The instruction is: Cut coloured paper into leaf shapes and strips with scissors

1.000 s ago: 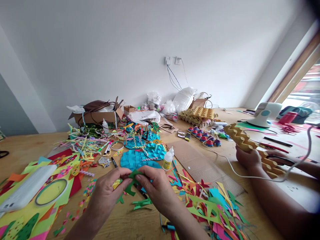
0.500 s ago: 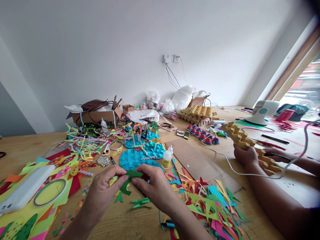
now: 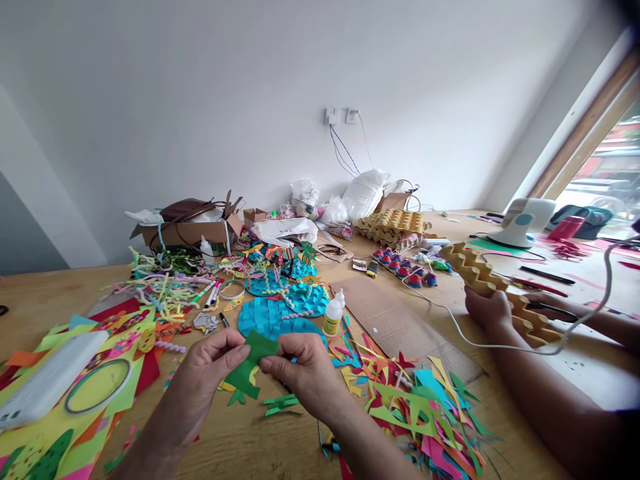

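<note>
A piece of green paper (image 3: 251,362) is held up in front of me between both hands. My left hand (image 3: 213,370) pinches its left edge between thumb and fingers. On the opposite edge, my right hand (image 3: 301,367) also has thumb and fingers closed on the paper. Folded green paper strips (image 3: 281,404) lie on the table just below the right hand. Behind the hands are a blue paper-covered disc (image 3: 265,319) and a glue bottle (image 3: 332,316) with a yellow label, standing upright.
Paper scraps (image 3: 425,413) cover the table at right, and a cardboard sheet (image 3: 400,323) lies beyond. At far right, a co-worker's hands hold an egg tray (image 3: 473,270) near a white cable (image 3: 467,343). Coloured sheets, a tape roll (image 3: 99,387) and a white device (image 3: 55,377) lie left.
The green paper has turned to show a broader, flatter face. Both hands still pinch it in nearly the same place. The view has shifted slightly.
</note>
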A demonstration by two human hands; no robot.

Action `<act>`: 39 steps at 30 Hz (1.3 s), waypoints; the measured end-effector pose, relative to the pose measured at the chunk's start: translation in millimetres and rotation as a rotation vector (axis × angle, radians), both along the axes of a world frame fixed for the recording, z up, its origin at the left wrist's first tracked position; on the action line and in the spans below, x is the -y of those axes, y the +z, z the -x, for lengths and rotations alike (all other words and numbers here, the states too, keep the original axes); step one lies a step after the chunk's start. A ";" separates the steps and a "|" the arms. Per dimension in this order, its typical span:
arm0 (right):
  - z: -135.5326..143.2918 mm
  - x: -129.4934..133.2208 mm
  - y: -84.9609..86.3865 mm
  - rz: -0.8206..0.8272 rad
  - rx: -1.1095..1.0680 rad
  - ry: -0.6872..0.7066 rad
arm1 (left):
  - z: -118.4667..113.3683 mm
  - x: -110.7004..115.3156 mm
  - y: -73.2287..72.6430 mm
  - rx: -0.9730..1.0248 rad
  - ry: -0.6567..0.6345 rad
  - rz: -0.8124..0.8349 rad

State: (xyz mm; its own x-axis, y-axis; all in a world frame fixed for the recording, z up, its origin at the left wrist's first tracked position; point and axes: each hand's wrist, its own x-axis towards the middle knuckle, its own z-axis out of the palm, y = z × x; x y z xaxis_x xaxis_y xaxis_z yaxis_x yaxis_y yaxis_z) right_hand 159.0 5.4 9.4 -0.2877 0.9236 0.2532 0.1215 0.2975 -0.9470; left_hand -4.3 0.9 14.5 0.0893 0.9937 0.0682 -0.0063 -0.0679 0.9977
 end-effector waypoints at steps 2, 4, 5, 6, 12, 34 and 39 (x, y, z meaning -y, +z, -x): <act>0.1 -0.2 -0.4 0.023 0.007 0.008 | -0.1 -0.9 -0.2 -0.008 0.009 -0.008; -0.7 -1.2 0.4 0.036 0.033 0.030 | 0.1 -1.5 0.3 -0.012 0.022 -0.020; -1.4 -1.8 1.3 0.033 0.047 0.036 | 0.2 -1.5 0.6 -0.009 0.021 -0.020; -2.3 -2.4 2.4 0.026 0.057 0.038 | 0.4 -1.3 1.1 -0.003 0.021 -0.017; -4.5 -1.8 6.1 0.022 -0.075 0.061 | -3.3 2.0 3.6 0.014 0.011 0.008; -7.0 -2.4 8.1 -0.047 0.025 0.028 | -3.8 3.0 5.0 0.041 0.045 0.021; -0.4 -1.6 1.7 -0.051 0.052 0.033 | -5.0 2.2 3.2 0.051 0.043 -0.006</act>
State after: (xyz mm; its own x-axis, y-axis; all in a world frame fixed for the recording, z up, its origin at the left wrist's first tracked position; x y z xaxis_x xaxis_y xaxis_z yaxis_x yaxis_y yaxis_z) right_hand 159.4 7.1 11.1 -0.3314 0.8998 0.2837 0.1597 0.3498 -0.9231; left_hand 0.6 -1.3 17.7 0.0424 0.9961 0.0780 -0.0540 -0.0757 0.9957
